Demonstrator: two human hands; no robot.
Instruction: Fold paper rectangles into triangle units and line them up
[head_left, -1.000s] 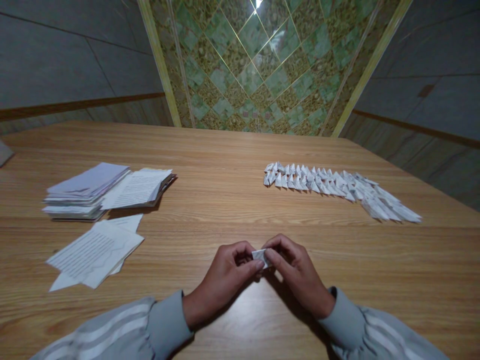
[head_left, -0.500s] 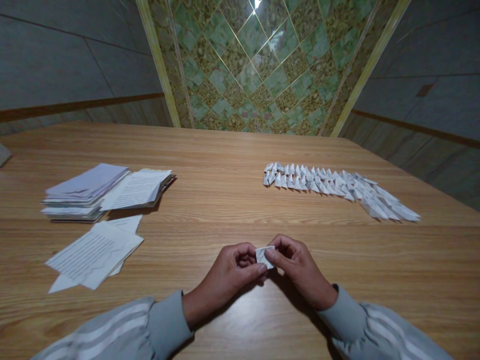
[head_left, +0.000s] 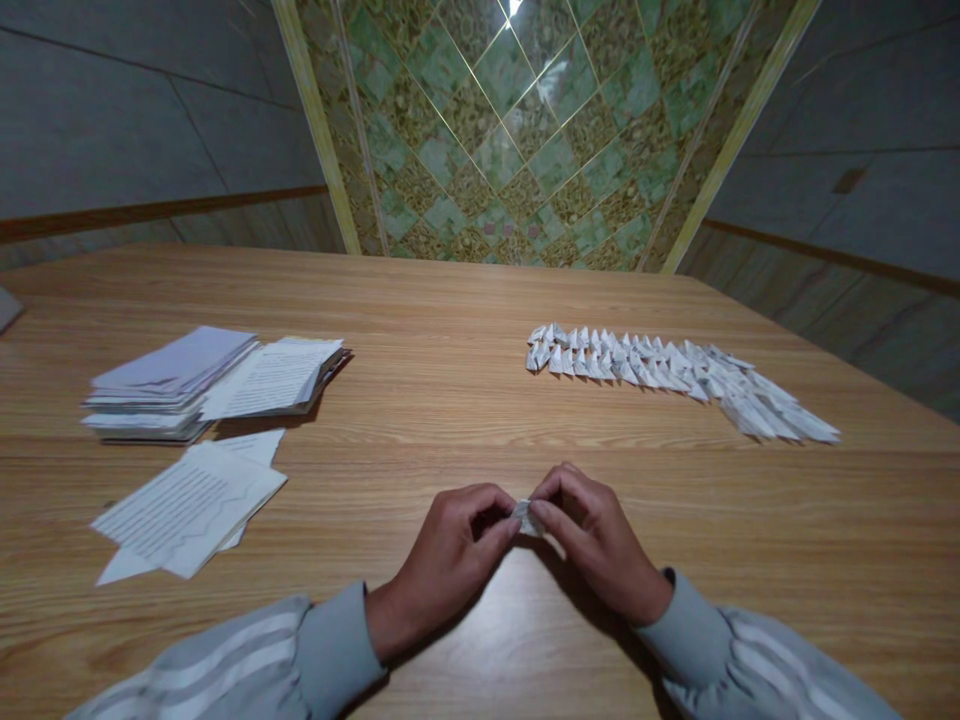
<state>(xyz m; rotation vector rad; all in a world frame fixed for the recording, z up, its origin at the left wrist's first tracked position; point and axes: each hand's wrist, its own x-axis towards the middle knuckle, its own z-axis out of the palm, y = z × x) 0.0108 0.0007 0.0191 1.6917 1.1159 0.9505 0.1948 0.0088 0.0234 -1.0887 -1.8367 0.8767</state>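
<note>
Both my hands meet low in the middle of the wooden table [head_left: 465,300]. My left hand [head_left: 442,565] and my right hand [head_left: 592,545] pinch a small folded piece of white paper [head_left: 526,517] between thumbs and fingertips, just above the tabletop. Most of the paper is hidden by my fingers. Grey sleeves with white stripes cover both forearms.
A long row of several small folded paper triangles [head_left: 675,375] lies at the right. At the left sits a stack of printed sheets [head_left: 202,380], with a few loose cut sheets [head_left: 187,505] in front of it. Tiled walls rise behind the table.
The paper piece stood up more openly between my fingers half a second ago; now it is pressed smaller and my fingertips have closed in over it.
</note>
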